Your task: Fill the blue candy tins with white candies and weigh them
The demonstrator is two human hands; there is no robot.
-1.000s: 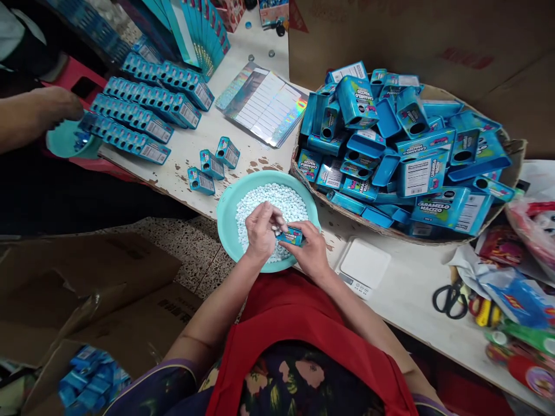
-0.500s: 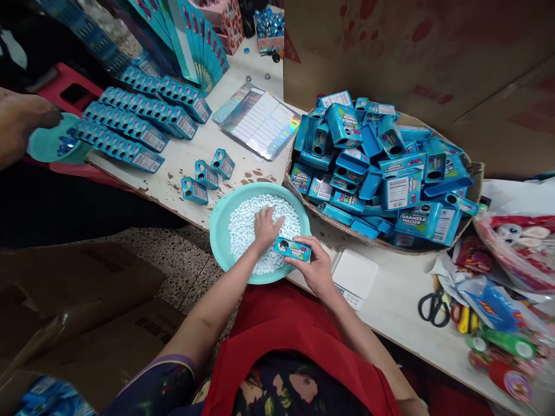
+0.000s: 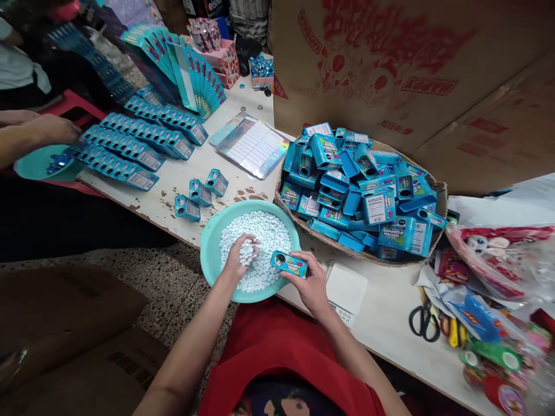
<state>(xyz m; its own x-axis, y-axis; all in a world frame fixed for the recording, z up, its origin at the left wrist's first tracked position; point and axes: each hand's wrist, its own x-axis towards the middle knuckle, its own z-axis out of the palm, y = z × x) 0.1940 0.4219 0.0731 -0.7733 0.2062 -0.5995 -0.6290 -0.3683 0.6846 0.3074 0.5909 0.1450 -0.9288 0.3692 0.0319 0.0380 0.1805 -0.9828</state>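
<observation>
My left hand (image 3: pixel 240 258) is cupped over a teal bowl (image 3: pixel 210 248) full of small white candies (image 3: pixel 269 231), and a small heap of them lies in its curled fingers. My right hand (image 3: pixel 309 283) grips a small blue candy box (image 3: pixel 288 263) at the bowl's right rim, with the round hole in the box facing up. Both hands are over the near edge of a worn white table (image 3: pixel 390 323).
A wide basket (image 3: pixel 439 199) piled with blue boxes sits right of the bowl. Three loose boxes (image 3: pixel 200 193) and rows of filled boxes (image 3: pixel 130 144) lie to the left, where another person's hand (image 3: pixel 52 128) reaches over a second teal bowl (image 3: pixel 37 164). A white scale (image 3: pixel 347 289), scissors (image 3: pixel 422 320) and a big carton (image 3: pixel 390 63) are nearby.
My left hand left the box, pressed flat into the candies, and has now come up cupped with a scoop of them. The right hand kept hold of the box. The view tilted up.
</observation>
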